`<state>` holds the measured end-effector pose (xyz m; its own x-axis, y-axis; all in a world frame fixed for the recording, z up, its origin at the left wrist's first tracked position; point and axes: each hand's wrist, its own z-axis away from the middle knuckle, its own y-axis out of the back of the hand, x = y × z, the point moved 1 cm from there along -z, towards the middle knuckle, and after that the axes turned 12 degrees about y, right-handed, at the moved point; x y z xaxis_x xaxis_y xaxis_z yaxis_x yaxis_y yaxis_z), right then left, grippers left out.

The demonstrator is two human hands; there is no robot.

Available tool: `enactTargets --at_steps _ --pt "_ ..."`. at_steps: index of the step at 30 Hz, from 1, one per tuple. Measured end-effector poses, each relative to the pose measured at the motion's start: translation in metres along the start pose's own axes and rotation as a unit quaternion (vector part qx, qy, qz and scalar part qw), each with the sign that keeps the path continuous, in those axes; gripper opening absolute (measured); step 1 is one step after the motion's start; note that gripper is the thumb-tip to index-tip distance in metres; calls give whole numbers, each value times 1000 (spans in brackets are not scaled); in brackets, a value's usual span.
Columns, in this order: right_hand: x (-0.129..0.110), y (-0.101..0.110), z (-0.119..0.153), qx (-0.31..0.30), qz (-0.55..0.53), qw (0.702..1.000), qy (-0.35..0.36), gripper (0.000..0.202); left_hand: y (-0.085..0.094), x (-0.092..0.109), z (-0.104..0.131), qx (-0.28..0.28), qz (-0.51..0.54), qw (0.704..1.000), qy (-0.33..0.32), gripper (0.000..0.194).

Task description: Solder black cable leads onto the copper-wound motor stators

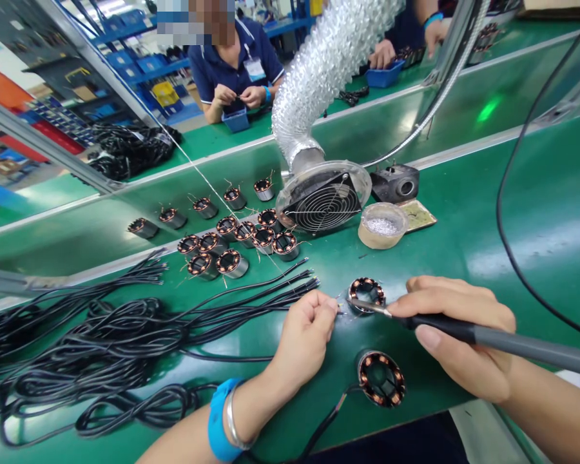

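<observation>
My right hand point(464, 335) is wrapped round the dark handle of a soldering iron point(444, 327). The iron's metal tip reaches over the near side of a ring-shaped copper-wound stator point(367, 291). Just left of that stator, my left hand point(309, 328) is closed in a pinch on the end of a black cable, with thin wires between its fingertips and the stator. A second stator point(381, 379) lies nearer to me, its copper coils facing up, with a black cable point(325, 426) joined at its left side.
Coiled black cables point(120, 341) cover the left of the green table point(464, 258). Several stators point(232, 263) stand behind them. A fan with a silver duct point(326, 203), a round tub point(381, 225) and a black holder point(396, 183) stand farther back. A person point(239, 64) sits across.
</observation>
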<state>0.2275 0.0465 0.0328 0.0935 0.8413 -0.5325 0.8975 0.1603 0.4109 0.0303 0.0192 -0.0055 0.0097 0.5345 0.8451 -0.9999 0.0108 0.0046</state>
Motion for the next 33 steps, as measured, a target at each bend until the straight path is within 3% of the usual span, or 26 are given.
enactTargets --at_steps 10,33 --pt "6 -9 2 15 -25 999 22 20 0 0 1 5 0 1000 5 37" --pt "1 2 1 13 5 1000 3 26 0 0 -1 4 -6 1000 10 35"
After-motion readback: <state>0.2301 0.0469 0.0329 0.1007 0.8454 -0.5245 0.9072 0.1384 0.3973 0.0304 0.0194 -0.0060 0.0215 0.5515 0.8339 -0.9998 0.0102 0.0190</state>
